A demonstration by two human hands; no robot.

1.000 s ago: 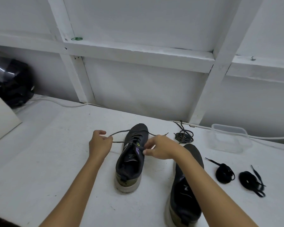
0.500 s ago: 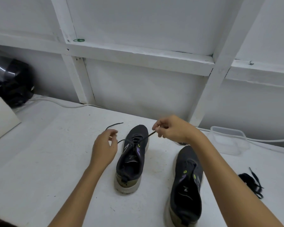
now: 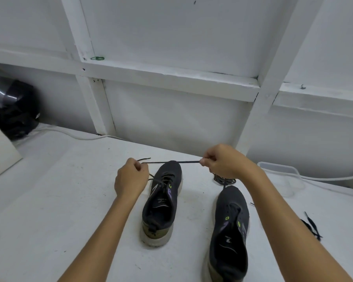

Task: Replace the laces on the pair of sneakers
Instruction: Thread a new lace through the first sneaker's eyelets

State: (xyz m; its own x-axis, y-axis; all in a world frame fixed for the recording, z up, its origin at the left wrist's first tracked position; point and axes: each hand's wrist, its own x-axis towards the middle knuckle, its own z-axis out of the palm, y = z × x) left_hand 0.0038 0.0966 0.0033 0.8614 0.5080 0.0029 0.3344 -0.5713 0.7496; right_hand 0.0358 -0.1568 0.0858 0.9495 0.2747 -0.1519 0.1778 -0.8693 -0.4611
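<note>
Two dark grey sneakers stand on the white table, toes pointing away from me. The left sneaker (image 3: 163, 202) still has a dark lace (image 3: 189, 162) in its lower eyelets. My left hand (image 3: 130, 178), left of the toe, pinches one part of that lace. My right hand (image 3: 222, 161), up and right of the toe, pinches another part, so a stretch runs taut and level between the hands above the toe. The right sneaker (image 3: 229, 228) has no lace in it. A loose dark lace pile (image 3: 224, 179) lies behind it.
A clear plastic container (image 3: 277, 169) sits at the right behind my right arm. A black lace bundle (image 3: 312, 226) lies at the right edge. A white cable (image 3: 69, 134) runs along the wall. A black glossy object (image 3: 10, 110) and a white box (image 3: 0, 153) stand far left.
My right hand rose from the left sneaker's eyelets and moved right, drawing the lace out until it is taut. My left hand stayed beside the toe, gripping the lace.
</note>
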